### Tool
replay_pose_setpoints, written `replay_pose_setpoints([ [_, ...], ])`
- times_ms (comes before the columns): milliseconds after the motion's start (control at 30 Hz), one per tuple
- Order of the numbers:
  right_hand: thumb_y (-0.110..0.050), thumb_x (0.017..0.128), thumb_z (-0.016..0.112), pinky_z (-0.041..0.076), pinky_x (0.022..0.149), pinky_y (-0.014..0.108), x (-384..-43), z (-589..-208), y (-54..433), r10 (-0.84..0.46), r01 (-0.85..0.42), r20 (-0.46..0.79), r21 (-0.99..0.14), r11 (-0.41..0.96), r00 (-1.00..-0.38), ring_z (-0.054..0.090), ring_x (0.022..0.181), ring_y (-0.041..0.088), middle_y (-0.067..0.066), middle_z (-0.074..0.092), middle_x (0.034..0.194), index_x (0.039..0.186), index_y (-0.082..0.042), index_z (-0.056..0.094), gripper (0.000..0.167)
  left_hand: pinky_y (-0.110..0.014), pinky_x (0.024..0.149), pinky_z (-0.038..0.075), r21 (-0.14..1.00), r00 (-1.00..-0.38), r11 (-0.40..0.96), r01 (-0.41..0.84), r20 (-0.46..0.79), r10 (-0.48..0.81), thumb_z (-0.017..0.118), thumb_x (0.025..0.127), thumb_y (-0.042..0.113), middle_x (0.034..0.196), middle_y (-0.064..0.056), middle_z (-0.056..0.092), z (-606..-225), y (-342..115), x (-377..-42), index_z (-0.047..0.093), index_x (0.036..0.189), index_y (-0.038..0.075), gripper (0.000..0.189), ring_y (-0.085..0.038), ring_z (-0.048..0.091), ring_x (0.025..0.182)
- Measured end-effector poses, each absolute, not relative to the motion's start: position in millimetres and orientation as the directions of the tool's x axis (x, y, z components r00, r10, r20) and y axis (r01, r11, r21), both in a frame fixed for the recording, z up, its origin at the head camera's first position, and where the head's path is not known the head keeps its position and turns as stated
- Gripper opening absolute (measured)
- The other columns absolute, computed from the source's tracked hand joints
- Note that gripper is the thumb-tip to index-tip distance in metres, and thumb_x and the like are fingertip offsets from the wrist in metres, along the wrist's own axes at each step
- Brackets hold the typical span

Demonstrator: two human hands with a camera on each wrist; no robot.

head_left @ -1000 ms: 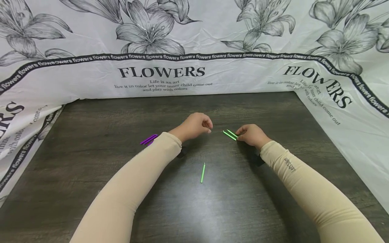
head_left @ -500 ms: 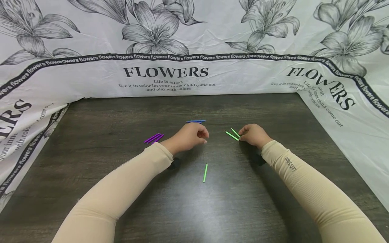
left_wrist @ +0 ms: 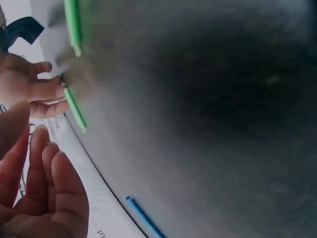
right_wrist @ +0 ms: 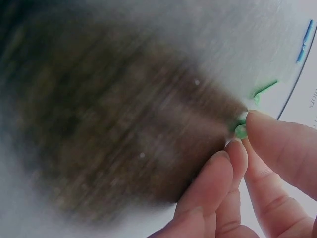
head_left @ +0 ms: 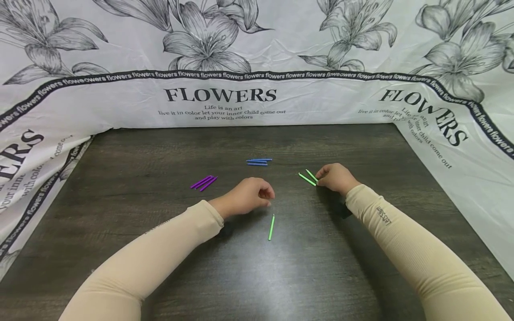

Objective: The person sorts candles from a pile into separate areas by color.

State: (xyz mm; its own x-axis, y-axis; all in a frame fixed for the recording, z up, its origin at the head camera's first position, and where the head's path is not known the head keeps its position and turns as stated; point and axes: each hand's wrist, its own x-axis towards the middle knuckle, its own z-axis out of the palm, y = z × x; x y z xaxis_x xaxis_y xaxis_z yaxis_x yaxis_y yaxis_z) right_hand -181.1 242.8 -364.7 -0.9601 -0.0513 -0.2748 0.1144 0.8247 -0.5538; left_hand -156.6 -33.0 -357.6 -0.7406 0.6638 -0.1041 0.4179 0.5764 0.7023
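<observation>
My left hand (head_left: pixel 250 196) hovers over the middle of the table with loosely curled fingers and nothing between them. Just in front of it, nearer me, lies a single thin green candle (head_left: pixel 271 227). To the right, my right hand (head_left: pixel 337 178) pinches the near end of a green candle (right_wrist: pixel 241 131) between thumb and fingertips. A second green candle (head_left: pixel 307 179) lies beside that one, the two spread in a narrow V. In the left wrist view, the fingertips (left_wrist: pixel 67 171) of the left hand are apart from any candle.
Three purple candles (head_left: pixel 204 183) lie side by side at the left. Blue candles (head_left: pixel 258 163) are grouped farther back near the middle. A white flower-printed cloth (head_left: pixel 221 118) borders the dark wooden table (head_left: pixel 160 151) at the back and sides.
My left hand has drawn back toward me and slightly left, uncovering the blue candles and the purple ones. The two green candles at my right hand have spread apart a little.
</observation>
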Motion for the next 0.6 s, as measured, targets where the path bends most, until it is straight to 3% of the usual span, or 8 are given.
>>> replay_pose_setpoints([
  [267, -0.004, 0.088, 0.063, 0.047, 0.073, 0.039, -182, -365, 244, -0.060, 0.121, -0.293, -0.563, 0.817, -0.954, 0.057, 0.089, 0.029, 0.022, 0.063, 0.107, 0.110, 0.007, 0.064, 0.025, -0.025, 0.080, 0.047, 0.636, -0.660, 0.563, 0.528, -0.110, 0.743, 0.072, 0.084, 0.005, 0.097, -0.002, 0.063, -362, -35, -150, 0.069, 0.099, 0.006, 0.015, -0.015, 0.058, 0.090],
  [600, -0.005, 0.088, 0.063, 0.046, 0.071, 0.037, -182, -363, 243, -0.058, 0.132, -0.303, -0.569, 0.812, -0.951, 0.056, 0.088, 0.027, 0.022, 0.062, 0.107, 0.110, 0.007, 0.064, 0.025, -0.022, 0.080, 0.048, 0.669, -0.611, 0.503, 0.548, -0.091, 0.786, 0.074, 0.081, 0.001, 0.098, -0.002, 0.064, -363, -35, -144, 0.070, 0.098, 0.005, 0.018, -0.013, 0.060, 0.091],
])
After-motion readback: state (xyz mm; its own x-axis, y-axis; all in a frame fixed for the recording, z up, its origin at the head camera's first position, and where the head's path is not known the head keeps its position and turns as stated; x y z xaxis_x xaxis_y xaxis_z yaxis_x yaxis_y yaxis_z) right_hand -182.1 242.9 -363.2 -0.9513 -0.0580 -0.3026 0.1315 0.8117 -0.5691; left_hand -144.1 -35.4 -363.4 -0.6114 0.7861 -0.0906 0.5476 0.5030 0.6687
